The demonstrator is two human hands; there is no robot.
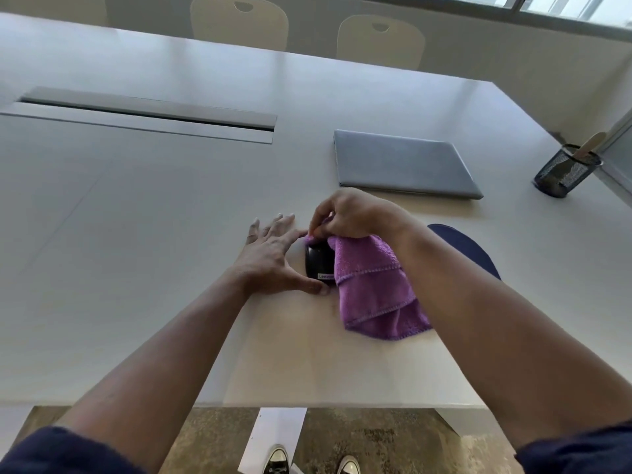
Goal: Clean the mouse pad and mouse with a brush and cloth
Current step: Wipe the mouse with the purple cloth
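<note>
Where the pale surface (136, 206) runs off to the left: a long grey cable hatch (147, 114) set flush into it, lid slightly raised. Nearer the middle, left hand (273, 254) laid low beside the black mouse (318, 263), fingers spread and mostly straight, thumb tip touching the near end of the mouse, index tip at its far end. Mouse flat on the surface, white label with lettering at its near end, right part hidden under cloth. Just right of that, right hand (352, 217) above the mouse, fingertips curled and pinching a corner of the purple cloth (372, 292) against the far end of the mouse. Cloth draped down from that pinch, folded in layers, lower edge lying on the surface toward the near side. Behind the hands, a closed grey laptop (403, 164), apart from the mouse. Right of the right forearm, a dark blue mouse pad (472, 249), partly hidden by that arm, well clear of the mouse. Far right, a black mesh pen cup (564, 172) with a pale wooden handle standing in it; whether that is the brush, cannot tell. Past the far edge, two light chair backs (239, 20).
</note>
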